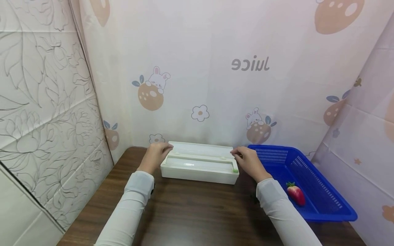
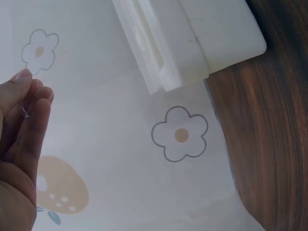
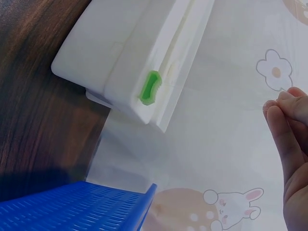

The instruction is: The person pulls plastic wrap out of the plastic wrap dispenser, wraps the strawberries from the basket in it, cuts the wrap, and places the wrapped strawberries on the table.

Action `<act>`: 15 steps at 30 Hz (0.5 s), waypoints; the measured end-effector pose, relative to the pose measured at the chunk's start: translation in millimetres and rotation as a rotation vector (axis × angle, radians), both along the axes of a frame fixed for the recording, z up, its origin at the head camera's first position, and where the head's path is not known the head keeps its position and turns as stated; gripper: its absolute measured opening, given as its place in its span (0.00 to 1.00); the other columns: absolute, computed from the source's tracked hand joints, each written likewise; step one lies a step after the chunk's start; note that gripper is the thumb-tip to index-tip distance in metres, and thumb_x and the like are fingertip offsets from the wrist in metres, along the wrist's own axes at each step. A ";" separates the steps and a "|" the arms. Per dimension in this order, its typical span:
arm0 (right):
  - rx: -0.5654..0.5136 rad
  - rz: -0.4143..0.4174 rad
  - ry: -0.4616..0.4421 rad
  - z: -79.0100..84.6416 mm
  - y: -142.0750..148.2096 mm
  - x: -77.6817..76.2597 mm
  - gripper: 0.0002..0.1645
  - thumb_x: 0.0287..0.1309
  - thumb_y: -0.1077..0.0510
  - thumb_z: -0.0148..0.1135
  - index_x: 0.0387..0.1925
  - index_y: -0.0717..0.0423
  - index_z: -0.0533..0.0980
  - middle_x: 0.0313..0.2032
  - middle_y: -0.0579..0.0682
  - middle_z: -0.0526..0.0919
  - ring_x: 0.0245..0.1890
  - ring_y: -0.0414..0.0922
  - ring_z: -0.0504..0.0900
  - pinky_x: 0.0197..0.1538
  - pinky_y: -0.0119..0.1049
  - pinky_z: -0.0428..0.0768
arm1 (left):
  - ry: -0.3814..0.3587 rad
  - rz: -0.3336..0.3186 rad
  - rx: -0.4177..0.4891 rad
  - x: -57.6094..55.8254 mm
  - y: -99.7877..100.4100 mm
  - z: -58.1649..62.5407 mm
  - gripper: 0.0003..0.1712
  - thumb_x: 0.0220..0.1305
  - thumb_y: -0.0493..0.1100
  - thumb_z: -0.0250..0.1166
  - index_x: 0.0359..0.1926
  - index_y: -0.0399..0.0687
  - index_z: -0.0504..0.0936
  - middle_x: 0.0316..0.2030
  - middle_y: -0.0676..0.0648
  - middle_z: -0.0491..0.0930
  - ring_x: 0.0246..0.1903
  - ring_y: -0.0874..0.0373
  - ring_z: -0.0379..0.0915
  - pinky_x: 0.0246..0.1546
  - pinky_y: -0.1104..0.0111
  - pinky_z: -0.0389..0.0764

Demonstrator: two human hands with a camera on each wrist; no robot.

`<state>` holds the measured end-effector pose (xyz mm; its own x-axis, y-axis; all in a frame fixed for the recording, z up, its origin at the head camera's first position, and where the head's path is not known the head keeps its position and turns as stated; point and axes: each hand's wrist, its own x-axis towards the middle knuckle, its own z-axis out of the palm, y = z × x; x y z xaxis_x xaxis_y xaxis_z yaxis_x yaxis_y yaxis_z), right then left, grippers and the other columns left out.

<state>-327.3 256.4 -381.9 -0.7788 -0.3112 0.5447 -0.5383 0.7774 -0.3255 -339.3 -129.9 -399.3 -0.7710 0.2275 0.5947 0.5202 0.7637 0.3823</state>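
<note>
A white cling film dispenser [image 1: 200,173] sits on the wooden table near the wall, with a small green slide cutter [image 3: 151,88] on its right end. My left hand [image 1: 155,155] is beyond the dispenser's left end, thumb and fingertips pinched together. A crumpled bit of clear cling film [image 2: 25,111] shows at that hand in the left wrist view. At the right end, my right hand [image 1: 248,161] pinches what looks like the film's other corner between thumb and fingers. The film between the hands is nearly invisible against the pale wall.
A blue plastic basket [image 1: 326,184] stands on the right of the table [image 1: 197,212], close to my right forearm. Inside it lies a red strawberry-like fruit [image 1: 296,195] with green leaves. A printed curtain [image 1: 197,68] hangs right behind the dispenser.
</note>
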 end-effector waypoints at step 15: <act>-0.007 0.002 0.040 5.6 2.2 -1.3 0.07 0.62 0.69 0.66 0.41 0.60 0.85 0.38 0.54 0.86 0.38 0.49 0.84 0.42 0.47 0.85 | -0.012 0.019 0.003 2.4 1.0 11.3 0.08 0.68 0.40 0.67 0.45 0.47 0.89 0.41 0.48 0.87 0.42 0.53 0.82 0.46 0.62 0.83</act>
<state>-328.5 258.6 -376.3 -0.7554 -0.3089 0.5779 -0.5529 0.7739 -0.3089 -336.9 -128.9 -388.0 -0.7824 0.2109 0.5860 0.5006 0.7726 0.3904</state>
